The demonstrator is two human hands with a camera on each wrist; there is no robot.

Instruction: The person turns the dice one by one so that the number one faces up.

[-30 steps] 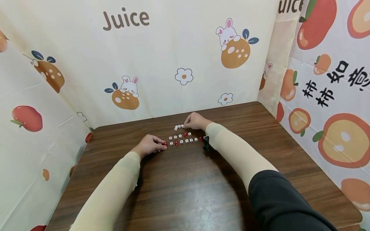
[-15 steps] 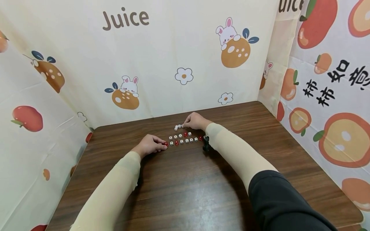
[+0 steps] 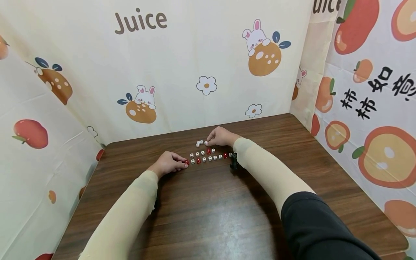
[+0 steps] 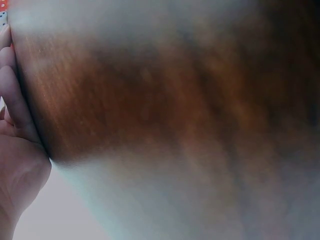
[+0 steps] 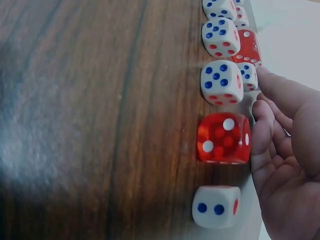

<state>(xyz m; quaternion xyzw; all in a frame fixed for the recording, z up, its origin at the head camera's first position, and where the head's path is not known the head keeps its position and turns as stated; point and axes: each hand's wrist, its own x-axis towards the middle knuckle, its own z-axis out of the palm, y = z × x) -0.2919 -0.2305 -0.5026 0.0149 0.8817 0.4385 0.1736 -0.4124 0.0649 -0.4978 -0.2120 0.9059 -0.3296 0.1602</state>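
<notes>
In the head view my left hand (image 3: 168, 161) rests on the table at the left end of the front row. Its thumb and fingers pinch a red die (image 3: 186, 162); the left wrist view catches only part of that hand (image 4: 20, 150). Farther back, my right hand (image 3: 221, 137) pinches a white die (image 3: 206, 143) at its fingertips, just right of two white dice (image 3: 201, 142). A front row of white and red dice (image 3: 209, 158) runs between the arms, with a shorter row (image 3: 197, 154) behind. The right wrist view shows a red die (image 5: 225, 138) beside my right hand (image 5: 287, 145).
The brown wooden table (image 3: 195, 216) meets a printed cloth wall (image 3: 182, 65) at the back, with more cloth on both sides. A small black device (image 3: 233, 161) hangs at the right wrist, near the front row's right end.
My right hand has shifted slightly right, drawing its white die a little away from the other back dice. A white die at the front row's right end now shows. The left hand stays put.
</notes>
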